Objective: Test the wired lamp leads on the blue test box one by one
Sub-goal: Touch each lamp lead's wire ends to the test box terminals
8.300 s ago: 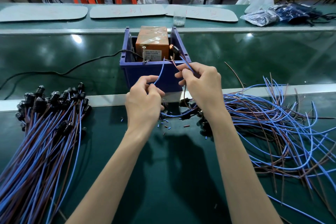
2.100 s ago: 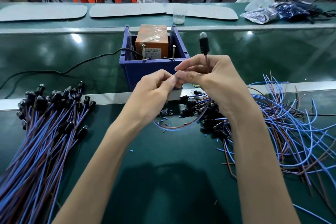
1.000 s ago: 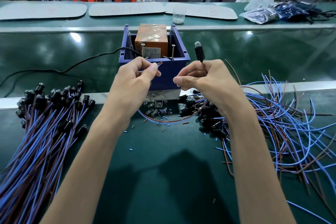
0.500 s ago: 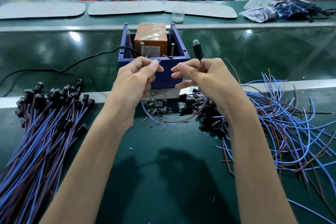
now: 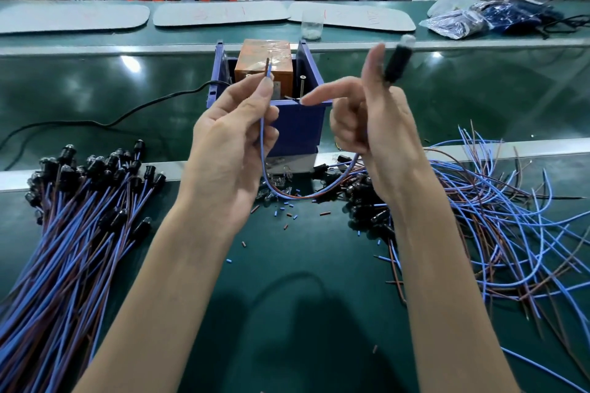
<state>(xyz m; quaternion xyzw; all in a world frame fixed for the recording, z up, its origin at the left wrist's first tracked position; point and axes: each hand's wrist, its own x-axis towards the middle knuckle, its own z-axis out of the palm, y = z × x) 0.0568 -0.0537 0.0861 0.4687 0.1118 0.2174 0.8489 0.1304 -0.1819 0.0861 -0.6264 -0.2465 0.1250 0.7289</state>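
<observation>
A blue test box (image 5: 300, 128) stands at the belt's middle, with an orange block (image 5: 265, 57) and an upright metal screw (image 5: 302, 86) inside. My left hand (image 5: 233, 137) pinches the blue and brown wire ends (image 5: 268, 68) of one lamp lead, held up in front of the box. My right hand (image 5: 367, 124) holds the same lead's black lamp holder (image 5: 397, 60) upright, thumb raised and index finger pointing left. The lead's wires (image 5: 287, 195) hang in a loop between both hands.
A bundle of leads with black holders (image 5: 79, 201) lies at the left. A loose tangle of blue and brown leads (image 5: 498, 217) spreads at the right. Small insulation bits (image 5: 287, 214) litter the green belt (image 5: 303, 297). A black cable (image 5: 127, 115) runs left from the box.
Both hands have risen. The left hand turned the wire ends upward. The right hand lifted the lamp holder higher and opened its thumb and index finger.
</observation>
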